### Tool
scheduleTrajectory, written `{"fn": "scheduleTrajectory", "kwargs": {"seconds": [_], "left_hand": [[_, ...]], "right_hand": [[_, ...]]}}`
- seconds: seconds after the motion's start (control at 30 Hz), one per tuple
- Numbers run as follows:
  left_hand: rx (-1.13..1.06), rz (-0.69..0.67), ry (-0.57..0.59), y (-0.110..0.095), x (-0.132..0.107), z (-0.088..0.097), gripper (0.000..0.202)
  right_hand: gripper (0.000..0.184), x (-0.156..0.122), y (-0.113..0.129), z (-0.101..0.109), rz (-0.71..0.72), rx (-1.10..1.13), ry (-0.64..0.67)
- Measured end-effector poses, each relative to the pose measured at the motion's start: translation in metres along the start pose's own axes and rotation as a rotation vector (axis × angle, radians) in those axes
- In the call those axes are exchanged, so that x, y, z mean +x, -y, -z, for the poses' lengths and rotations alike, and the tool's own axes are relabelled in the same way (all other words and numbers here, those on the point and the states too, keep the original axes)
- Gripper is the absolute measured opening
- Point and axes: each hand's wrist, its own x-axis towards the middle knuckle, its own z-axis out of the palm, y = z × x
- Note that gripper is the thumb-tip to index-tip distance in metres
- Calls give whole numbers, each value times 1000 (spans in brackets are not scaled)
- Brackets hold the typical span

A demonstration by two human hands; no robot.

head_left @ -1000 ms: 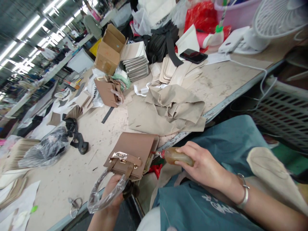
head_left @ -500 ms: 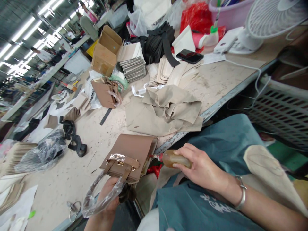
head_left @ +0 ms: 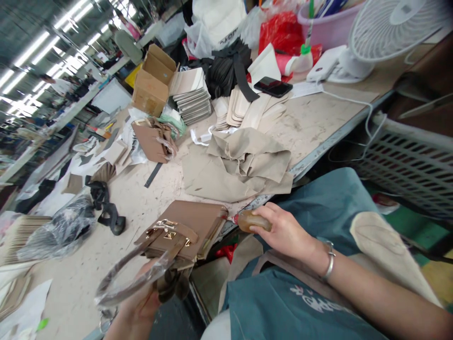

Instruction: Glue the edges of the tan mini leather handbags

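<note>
A small brown handbag (head_left: 193,222) with gold clasps lies at the near edge of the worktable (head_left: 318,123). Its handle (head_left: 130,281) is wrapped in clear plastic. My left hand (head_left: 139,302) grips the bag from below, at the handle end, fingers closed. My right hand (head_left: 283,231) is closed around a small amber squeeze bottle (head_left: 253,221) with a red tip. The tip sits at the bag's right edge. A silver bracelet (head_left: 329,259) is on my right wrist.
Crumpled beige cloth (head_left: 240,163) lies behind the bag. Further back are a second brown bag (head_left: 152,139), a cardboard box (head_left: 152,80), stacked cut pieces (head_left: 193,94), a phone (head_left: 272,86) and a white fan (head_left: 385,28). Black straps (head_left: 106,208) lie left. A white crate (head_left: 414,165) stands right.
The bag has tilted and lifted at the handle end in my left hand. My right hand has brought the bottle's tip up against the bag's right edge.
</note>
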Motion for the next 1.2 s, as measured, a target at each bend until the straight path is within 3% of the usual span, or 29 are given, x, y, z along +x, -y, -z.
{"fn": "scheduleTrajectory", "kwargs": {"seconds": [0.07,0.13,0.27,0.37,0.47,0.63,0.93,1.07,1.2], "left_hand": [[-67,-5,-110,-19,0,-16,11],[-128,193,-138,-41,1,-35,11],[-166,127,55,-80,8,-68,20],[-122,130,139,-94,17,-82,19],[-65,138,205,-100,25,-89,20],[32,127,216,-105,30,-90,18],[85,119,247,-109,31,-96,25],[82,108,269,-110,35,-99,23],[76,95,253,-111,38,-100,22]], "right_hand": [[13,2,3,1,24,-43,25],[14,5,6,3,57,-93,48],[14,8,12,5,102,-185,93],[13,7,13,5,121,-242,104],[13,4,11,4,142,-259,96],[16,-3,6,0,193,-282,80],[43,-15,-4,2,382,-455,-71],[34,-16,-3,4,420,-474,-128],[26,-16,1,1,461,-471,-61]]}}
